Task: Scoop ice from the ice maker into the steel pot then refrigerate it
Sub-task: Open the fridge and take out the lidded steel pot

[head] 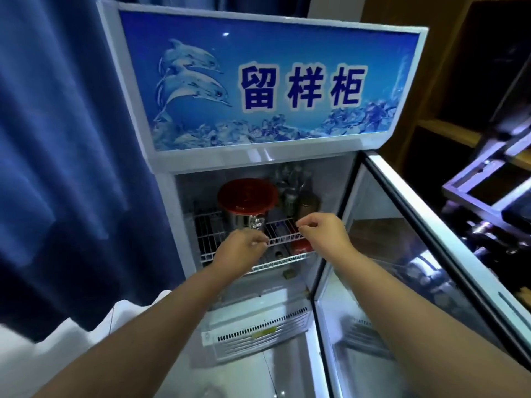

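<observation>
The steel pot with a red lid stands upright at the left of the top wire shelf inside the open display fridge. My left hand hovers just in front of the shelf's edge, below the pot, with loosely curled fingers that hold nothing. My right hand is level with the shelf, to the right of the pot, its fingers also loosely curled and empty. Neither hand touches the pot. No ice maker is in view.
Bottles and a jar stand behind and to the right of the pot. A red container sits on the shelf below. The glass door is swung open to the right. A blue curtain hangs on the left, and wooden shelving stands on the right.
</observation>
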The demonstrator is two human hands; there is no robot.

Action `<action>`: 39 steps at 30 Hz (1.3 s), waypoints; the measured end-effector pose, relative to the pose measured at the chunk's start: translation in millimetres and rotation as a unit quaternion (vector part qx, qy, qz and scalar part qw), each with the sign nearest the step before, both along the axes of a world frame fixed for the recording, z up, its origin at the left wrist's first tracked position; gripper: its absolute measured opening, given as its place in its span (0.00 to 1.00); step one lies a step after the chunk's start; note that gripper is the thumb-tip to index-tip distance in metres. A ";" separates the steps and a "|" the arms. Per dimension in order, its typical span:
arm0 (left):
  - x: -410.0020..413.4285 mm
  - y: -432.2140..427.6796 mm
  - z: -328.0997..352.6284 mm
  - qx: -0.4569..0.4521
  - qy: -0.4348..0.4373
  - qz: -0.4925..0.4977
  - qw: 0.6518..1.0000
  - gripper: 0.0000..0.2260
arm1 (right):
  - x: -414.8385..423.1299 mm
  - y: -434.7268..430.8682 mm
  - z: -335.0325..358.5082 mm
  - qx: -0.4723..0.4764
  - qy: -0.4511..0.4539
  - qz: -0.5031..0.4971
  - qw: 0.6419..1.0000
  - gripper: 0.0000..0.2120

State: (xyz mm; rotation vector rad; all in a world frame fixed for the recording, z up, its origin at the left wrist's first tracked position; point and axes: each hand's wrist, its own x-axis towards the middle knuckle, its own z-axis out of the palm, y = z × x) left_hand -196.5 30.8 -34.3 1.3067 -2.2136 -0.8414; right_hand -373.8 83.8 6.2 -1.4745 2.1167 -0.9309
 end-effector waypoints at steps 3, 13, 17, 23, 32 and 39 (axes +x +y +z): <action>12.4 -37.0 -18.5 0.049 0.025 0.055 0.997 0.10 | 4.1 -39.2 -19.0 0.018 -0.031 0.001 0.999 0.07; 3.1 -125.2 -75.6 0.141 0.141 0.186 0.962 0.04 | -8.3 -147.9 -88.4 0.043 -0.161 -0.045 0.985 0.15; -15.2 -157.7 -87.1 0.171 0.285 0.231 0.914 0.20 | -14.1 -192.0 -116.4 0.042 -0.224 -0.069 0.971 0.15; -40.0 -205.9 -116.7 0.194 0.388 0.296 0.851 0.27 | -15.1 -246.7 -153.9 -0.011 -0.354 -0.059 0.933 0.23; -48.3 -227.0 -138.4 0.191 0.421 0.345 0.817 0.28 | -7.3 -273.4 -173.2 -0.013 -0.525 -0.027 0.851 0.12; -49.5 -220.2 -135.9 0.193 0.427 0.325 0.822 0.27 | -5.3 -260.1 -165.9 -0.009 -0.564 -0.029 0.825 0.16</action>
